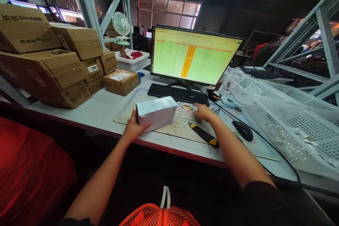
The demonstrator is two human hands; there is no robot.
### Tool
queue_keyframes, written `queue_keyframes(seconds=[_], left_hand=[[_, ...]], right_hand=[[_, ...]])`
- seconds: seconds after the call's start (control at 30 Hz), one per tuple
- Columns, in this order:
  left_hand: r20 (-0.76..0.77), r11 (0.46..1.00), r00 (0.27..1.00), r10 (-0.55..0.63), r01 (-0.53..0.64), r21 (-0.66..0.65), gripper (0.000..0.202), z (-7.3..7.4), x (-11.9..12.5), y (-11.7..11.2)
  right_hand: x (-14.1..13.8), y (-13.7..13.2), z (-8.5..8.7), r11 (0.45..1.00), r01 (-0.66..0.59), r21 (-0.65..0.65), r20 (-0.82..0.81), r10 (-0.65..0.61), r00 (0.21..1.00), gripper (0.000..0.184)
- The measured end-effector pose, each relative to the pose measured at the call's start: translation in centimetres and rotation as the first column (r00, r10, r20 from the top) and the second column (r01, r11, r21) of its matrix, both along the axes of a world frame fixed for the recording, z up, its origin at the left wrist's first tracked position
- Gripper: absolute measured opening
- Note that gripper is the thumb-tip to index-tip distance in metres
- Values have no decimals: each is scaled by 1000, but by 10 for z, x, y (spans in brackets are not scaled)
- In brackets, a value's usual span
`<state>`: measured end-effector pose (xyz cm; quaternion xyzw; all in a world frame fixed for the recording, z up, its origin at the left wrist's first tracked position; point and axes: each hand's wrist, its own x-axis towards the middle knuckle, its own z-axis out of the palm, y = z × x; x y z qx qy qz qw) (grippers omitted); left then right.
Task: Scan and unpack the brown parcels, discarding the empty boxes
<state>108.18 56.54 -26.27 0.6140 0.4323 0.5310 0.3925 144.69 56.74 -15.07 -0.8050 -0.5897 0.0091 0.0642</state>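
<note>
My left hand (134, 126) grips a white box (156, 113) by its left end, thumb across the near face. The box is tilted above the table's front edge, over a printed desk mat (172, 132). My right hand (203, 112) is low over the mat, at the front edge of the black keyboard (178, 93). Its fingers point left and appear slightly apart, with nothing visible in them; their undersides are hidden. A black and yellow utility knife (203, 135) lies on the mat between the box and my right forearm.
A monitor (194, 56) showing a spreadsheet stands behind the keyboard. Cardboard boxes (42, 74) are stacked at left, near a white basket (132, 60) and a small fan (121, 24). A mouse (242, 130), its cable and white plastic baskets (280, 137) occupy the right side.
</note>
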Motion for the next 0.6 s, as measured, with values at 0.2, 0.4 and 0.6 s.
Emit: queue_keyframes(seconds=[0.2, 0.4, 0.6], left_hand=[[12, 999, 1000, -5, 4, 37, 73, 0, 0, -1], [-10, 998, 1000, 7, -6, 55, 69, 1, 3, -1], [-6, 999, 1000, -20, 20, 37, 87, -4, -9, -5]], right_hand=[[-13, 50, -12, 995, 58, 87, -80, -51, 995, 52], [-22, 52, 14, 977, -51, 209, -207, 95, 974, 48], [-89, 5, 40, 711, -646, 278, -384, 698, 604, 91]])
